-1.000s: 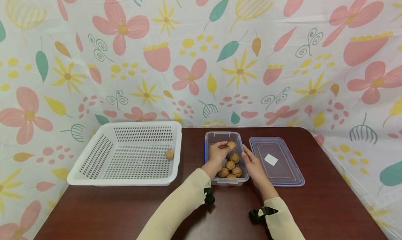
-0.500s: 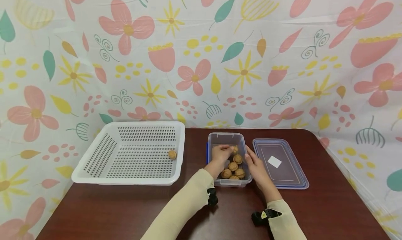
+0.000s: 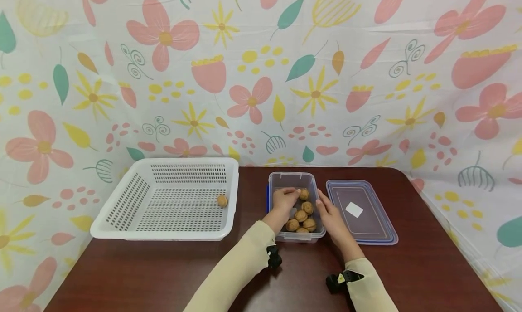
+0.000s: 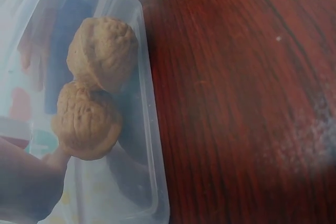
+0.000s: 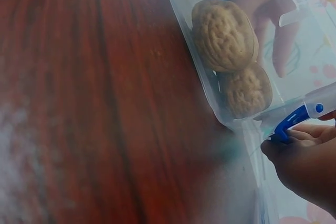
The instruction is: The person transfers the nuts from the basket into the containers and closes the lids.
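Note:
A clear plastic box stands at the table's middle with several walnuts inside. My left hand reaches in from the left, its fingertips just beside the farthest walnut. That nut shows almost whole and rests in the row. At the box's right side, my right hand holds the wall, thumb at the rim and fingers along the outside. In the right wrist view, its thumb lies by a blue clip. The left wrist view shows two walnuts through the plastic.
A white perforated basket stands at the left with a single walnut near its right wall. The box's clear lid, bearing a white label, lies flat to the right. A patterned cloth hangs behind the table.
A second ago my left hand held the far walnut over the box. It has lowered it, and the fingertips have drawn slightly left of it. The right hand stays at the box's side.

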The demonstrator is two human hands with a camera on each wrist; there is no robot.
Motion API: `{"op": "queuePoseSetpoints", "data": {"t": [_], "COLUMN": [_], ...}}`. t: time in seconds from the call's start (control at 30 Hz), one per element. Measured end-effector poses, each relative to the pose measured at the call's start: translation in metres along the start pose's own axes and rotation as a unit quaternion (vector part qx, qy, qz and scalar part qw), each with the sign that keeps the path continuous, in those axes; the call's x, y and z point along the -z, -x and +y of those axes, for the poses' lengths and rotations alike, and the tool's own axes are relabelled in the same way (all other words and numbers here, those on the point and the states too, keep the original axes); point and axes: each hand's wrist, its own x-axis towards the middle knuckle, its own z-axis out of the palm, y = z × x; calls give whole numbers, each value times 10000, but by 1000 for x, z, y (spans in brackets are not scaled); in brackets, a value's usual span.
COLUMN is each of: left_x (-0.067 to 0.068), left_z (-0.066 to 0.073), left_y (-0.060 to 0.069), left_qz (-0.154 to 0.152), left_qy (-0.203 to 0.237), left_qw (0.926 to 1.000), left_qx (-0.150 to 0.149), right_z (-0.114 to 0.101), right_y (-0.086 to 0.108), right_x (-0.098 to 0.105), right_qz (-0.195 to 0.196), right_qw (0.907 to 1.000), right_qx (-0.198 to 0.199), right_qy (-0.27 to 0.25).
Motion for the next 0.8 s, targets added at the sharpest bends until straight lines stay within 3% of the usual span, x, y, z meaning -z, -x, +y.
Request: {"op": "queuePoseSetpoints", "data": {"t": [0.17,0.33,0.47,0.6,0.8], "left_x": [2,2,4,7,19], "left_z": [3,5,12,27,64], "left_y": [4,7,14,27,47], "left_qz": [15,-19,-259,-591,-1106], "left_qy": [-289,-307,-227,-218,-77], "left_qw": [9994,9976,9963,9948,9905], "left_qx": [-178,-613,-794,-798,-816], "right_z": [0,2,1,-1,-1], "right_y": [-1,-1,-1,0,-1], "right_x": [-1,-1,-1,-1,-1], "right_qz": [38,64,55,50,49], "right_qw": [10000,10000,9999,9999,9997], "right_qx": [-9,-7,-61,-58,-28], "right_qy": [-40,-40,-71,-139,-222]}}
